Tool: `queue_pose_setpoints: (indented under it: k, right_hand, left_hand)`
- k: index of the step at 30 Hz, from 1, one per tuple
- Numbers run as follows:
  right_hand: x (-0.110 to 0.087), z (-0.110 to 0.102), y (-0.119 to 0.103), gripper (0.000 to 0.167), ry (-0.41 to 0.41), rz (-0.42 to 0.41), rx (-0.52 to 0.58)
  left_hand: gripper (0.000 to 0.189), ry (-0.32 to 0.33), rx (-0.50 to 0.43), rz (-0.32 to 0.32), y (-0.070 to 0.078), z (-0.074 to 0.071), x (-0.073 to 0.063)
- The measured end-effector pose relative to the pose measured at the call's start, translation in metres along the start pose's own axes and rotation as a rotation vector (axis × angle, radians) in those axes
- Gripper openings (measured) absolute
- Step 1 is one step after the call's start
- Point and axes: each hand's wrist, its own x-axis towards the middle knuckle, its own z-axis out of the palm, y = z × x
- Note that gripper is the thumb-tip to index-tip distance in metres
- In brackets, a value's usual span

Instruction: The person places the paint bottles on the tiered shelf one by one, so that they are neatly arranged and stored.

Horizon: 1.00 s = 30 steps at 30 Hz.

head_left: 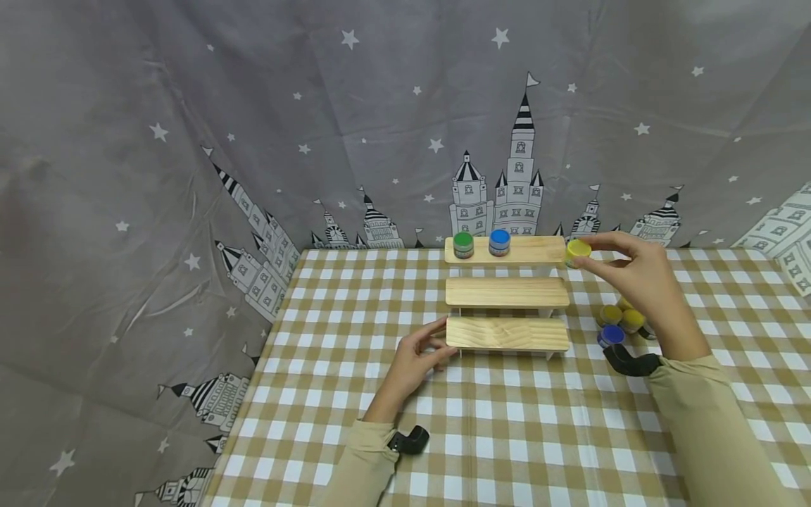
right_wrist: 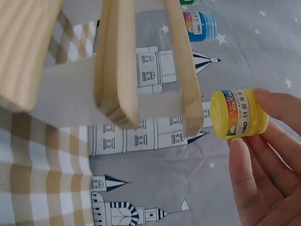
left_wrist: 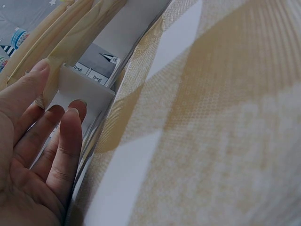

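Out of nearest beige cloth sleeve (head_left: 716,429), pinches small yellow cylindrical jar (right_wrist: 239,114) in fingers of right hand (head_left: 643,273), just beside three-tier pale wooden rack (head_left: 507,292). Rests left hand (head_left: 412,358), with relaxed fingers, at lowest board (head_left: 507,334).

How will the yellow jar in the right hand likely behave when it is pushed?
The yellow jar seems stiff: pinched by the right hand, it shows no visible dent. Being squat, it may slide rather than tip when upright; being round, it could roll if laid sideways.
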Motion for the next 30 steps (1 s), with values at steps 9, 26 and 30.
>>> queue_pose_setpoints:
  k: [9, 26, 30]
  right_hand:
    - [0.017, 0.015, -0.005, 0.042, 0.003, -0.061, 0.041]
    - [0.028, 0.033, -0.020, 0.042, -0.042, -0.048, 0.088]
    - [0.028, 0.033, -0.019, 0.042, -0.036, -0.067, 0.092]
  left_hand:
    - [0.060, -0.004, -0.005, -0.005, -0.001, 0.000, 0.000]
    - [0.060, 0.000, 0.005, -0.007, 0.002, 0.000, 0.000]
    - [0.060, 0.001, 0.003, -0.013, 0.002, 0.000, 0.000]
